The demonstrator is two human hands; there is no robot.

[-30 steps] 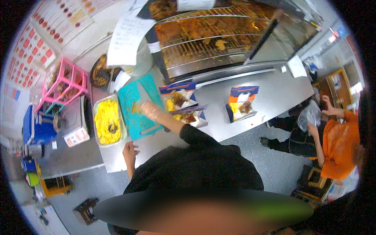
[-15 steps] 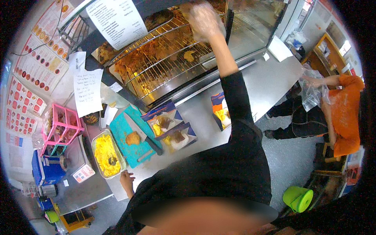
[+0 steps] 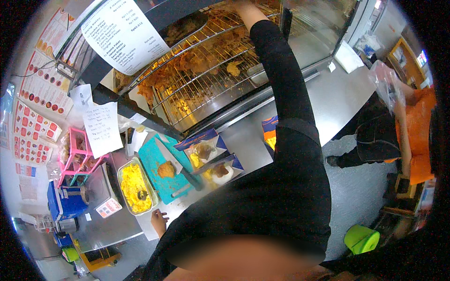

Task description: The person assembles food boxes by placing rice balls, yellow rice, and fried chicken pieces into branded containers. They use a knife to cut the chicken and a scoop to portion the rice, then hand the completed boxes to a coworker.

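My right arm stretches up into the lit glass food warmer (image 3: pixel 187 77), over wire racks of brown fried pieces (image 3: pixel 201 70). Only the wrist end of my right hand (image 3: pixel 248 13) shows at the top edge; its fingers are hidden. My left hand (image 3: pixel 160 220) hangs at the counter's near edge, empty, with loose fingers apart. Beside it stands a clear tub of yellow scrambled egg (image 3: pixel 133 185). A knife (image 3: pixel 171 159) and one fried piece (image 3: pixel 166 169) lie on a teal cutting board (image 3: pixel 152 154). Two dark-blue food boxes (image 3: pixel 234 161) hold egg and brown-topped white portions.
Another box (image 3: pixel 269 129) sits partly behind my right sleeve. Paper slips (image 3: pixel 104 124) hang from the warmer's left side. A pink rack (image 3: pixel 77 150) stands at left. To the right, a person in an orange shirt (image 3: pixel 419 140) holds a plastic bag (image 3: pixel 386 84). A green bucket (image 3: pixel 361 240) is on the floor.
My right hand, in a clear glove, has reached farther up and mostly out of the picture. The view has shifted slightly. My left hand stays near the tub.
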